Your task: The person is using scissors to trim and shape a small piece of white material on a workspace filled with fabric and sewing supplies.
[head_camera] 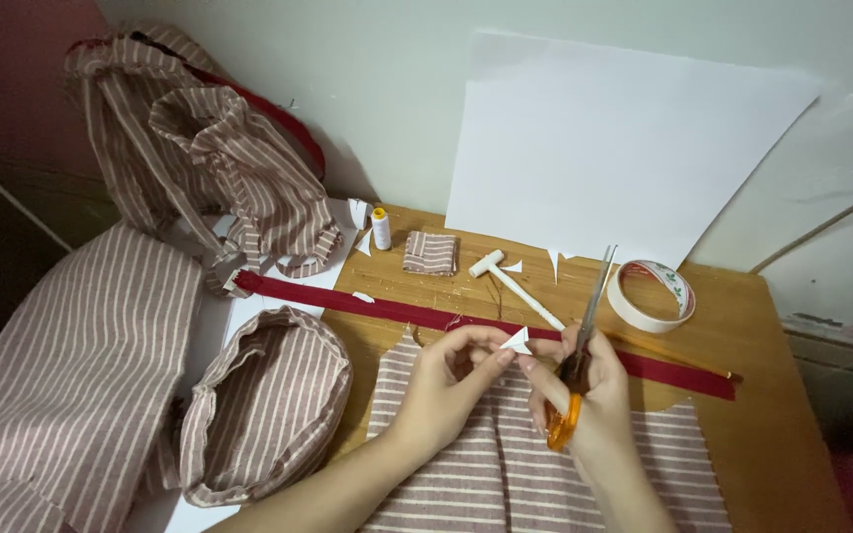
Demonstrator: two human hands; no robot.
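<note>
Left hand (pixel 451 380) at centre frame, thumb and forefinger pinched together on a small white paper scrap (pixel 518 342); right hand (pixel 584 395) just beside it at 3 o'clock, fingers closed through the orange handles of the scissors (pixel 577 370), blades pointing up toward 12 o'clock (blades look nearly together, hard to tell more). Both hands hover over striped fabric (pixel 545 474) lying on the wooden table (pixel 792 434); a red zipper tape (pixel 426 314) runs across the table just past the hands, from 10 o'clock to 3 o'clock. At 12 o'clock, a small white hammer (pixel 510 281); tape roll (pixel 652 294) at 2 o'clock; thread spool (pixel 380 228) and folded striped swatch (pixel 430 252) at 11 o'clock; white paper sheet (pixel 614 148) leaning on the wall behind; striped fabric basket (pixel 264 410) at 9 o'clock.
</note>
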